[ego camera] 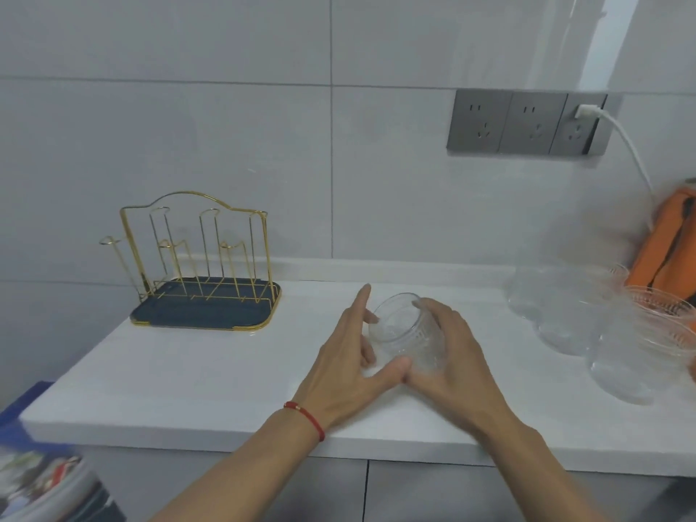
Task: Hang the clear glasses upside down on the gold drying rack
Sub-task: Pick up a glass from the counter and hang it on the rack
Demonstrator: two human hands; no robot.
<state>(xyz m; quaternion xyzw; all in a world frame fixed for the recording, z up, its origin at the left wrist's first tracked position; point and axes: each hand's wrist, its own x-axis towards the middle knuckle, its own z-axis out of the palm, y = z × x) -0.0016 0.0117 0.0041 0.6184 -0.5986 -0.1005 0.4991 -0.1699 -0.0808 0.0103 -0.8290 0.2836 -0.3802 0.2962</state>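
Note:
A clear ribbed glass [405, 333] sits mouth-up at the middle of the white counter [188, 374]. My right hand [448, 356] wraps around its right side. On the glass's left, my left hand [350, 356], a red string on its wrist, has spread fingers against it, the thumb meeting the right thumb in front. The gold wire drying rack [196, 246] stands on a dark blue tray [211, 314] at the back left, and nothing hangs on its pegs. Several more clear glasses [565, 318] stand blurred at the right.
Clear ribbed bowls [663, 307] and an orange bag [674, 254] crowd the far right. Grey wall sockets [527, 124] hold a white plug with a cable [632, 148] running down. A blue item [22, 420] and a blurred object [49, 484] lie below the counter's left edge.

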